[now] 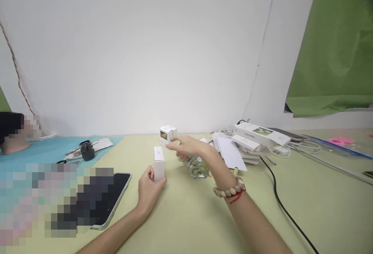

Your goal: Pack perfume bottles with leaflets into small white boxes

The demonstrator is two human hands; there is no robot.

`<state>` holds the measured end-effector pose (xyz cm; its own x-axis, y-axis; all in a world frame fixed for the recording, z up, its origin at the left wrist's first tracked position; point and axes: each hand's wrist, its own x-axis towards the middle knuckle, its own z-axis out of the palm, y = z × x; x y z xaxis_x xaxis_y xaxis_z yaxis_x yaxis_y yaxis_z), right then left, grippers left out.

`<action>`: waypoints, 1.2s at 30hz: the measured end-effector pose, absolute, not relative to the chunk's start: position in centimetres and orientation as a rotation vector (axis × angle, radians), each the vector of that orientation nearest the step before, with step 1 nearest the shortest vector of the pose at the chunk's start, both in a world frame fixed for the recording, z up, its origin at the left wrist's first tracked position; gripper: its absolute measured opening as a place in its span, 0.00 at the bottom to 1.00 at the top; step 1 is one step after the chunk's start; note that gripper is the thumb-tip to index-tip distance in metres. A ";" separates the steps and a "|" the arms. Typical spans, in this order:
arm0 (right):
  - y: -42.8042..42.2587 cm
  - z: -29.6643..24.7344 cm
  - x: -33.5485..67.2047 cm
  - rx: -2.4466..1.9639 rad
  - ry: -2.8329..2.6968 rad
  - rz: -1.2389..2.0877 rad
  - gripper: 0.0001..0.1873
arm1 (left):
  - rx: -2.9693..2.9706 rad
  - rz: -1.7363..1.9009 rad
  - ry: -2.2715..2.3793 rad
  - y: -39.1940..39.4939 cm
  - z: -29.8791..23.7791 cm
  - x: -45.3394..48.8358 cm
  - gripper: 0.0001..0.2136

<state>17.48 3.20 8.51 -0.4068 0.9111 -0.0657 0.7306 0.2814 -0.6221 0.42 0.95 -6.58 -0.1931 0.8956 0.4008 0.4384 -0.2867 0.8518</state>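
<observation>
My left hand (150,190) is closed around the lower part of a narrow white box (159,164), which stands upright on the table. Reaching across from the right, my right hand (186,146) has its fingers stretched out and apart. Its fingertips overlap a white box with a picture on its side (167,134); whether they touch it I cannot tell. Beneath the right hand and wrist stands a clear glass jar (198,170) with green showing in it, partly hidden by the hand. A bead bracelet with a red string circles the right wrist.
A phone (119,192) lies left of my left arm. Farther left are a dark jar (87,150) and a person's partly blurred head. On the right are stacked white boxes (256,133), papers (230,151), a black cable (274,184) and pink scissors (340,141).
</observation>
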 end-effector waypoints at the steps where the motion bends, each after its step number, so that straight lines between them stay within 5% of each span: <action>1: 3.0 8.5 17.2 -1.513 -2.269 0.857 0.40 | 1.707 1.454 1.516 0.6 -6.5 0.7 0.18; 4: 2.5 8.3 16.4 -1.533 -2.365 0.907 0.46 | 1.875 1.354 1.457 0.0 -6.5 1.2 0.19; 12: 2.7 7.6 14.8 -1.427 -2.612 0.579 0.37 | 1.887 1.334 1.428 -0.6 -5.7 1.1 0.15; 20: 1.3 8.1 14.1 -1.319 -2.633 0.599 0.31 | 1.753 1.626 1.490 -0.6 -5.1 1.4 0.37; 26: 1.2 8.9 14.5 -1.441 -2.556 0.680 0.30 | 1.721 1.294 1.283 -0.6 -4.7 1.5 0.27; 31: 2.1 9.2 16.5 -1.375 -2.474 0.620 0.28 | 1.715 1.315 1.259 -0.5 -4.6 1.6 0.27; 36: 2.5 9.3 17.5 -1.288 -2.387 0.404 0.16 | 1.723 1.324 1.277 -0.6 -4.7 1.6 0.27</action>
